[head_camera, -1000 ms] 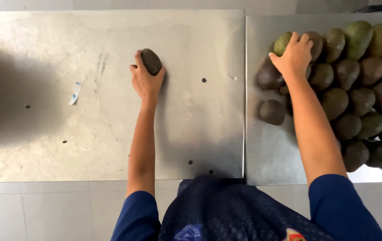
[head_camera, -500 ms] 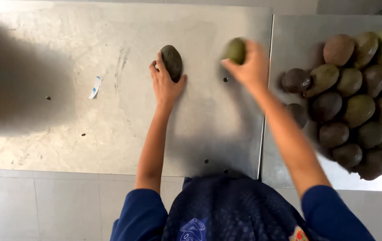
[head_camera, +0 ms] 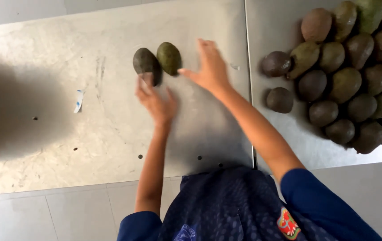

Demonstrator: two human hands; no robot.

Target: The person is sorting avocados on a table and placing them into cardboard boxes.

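From the head view, two avocados lie side by side on the steel desk, touching or nearly so: a darker avocado on the left and a greener avocado on the right. The left hand lies just below the darker avocado, fingers spread and loose, its fingertips at or over the fruit's lower edge; it grips nothing. The right hand is just to the right of the greener avocado, palm down and fingers wide, empty, with a narrow gap between thumb and fruit. The step in hand looks like setting fruit out in a row on the left sheet, with both pieces placed and both hands off them. The next move would likely call for a reach to the heap of avocados well to the right, past the seam between the two sheets, picking one without rolling its neighbours. A small white scrap lies apart to the left, and the person's blue sleeves fill the bottom edge
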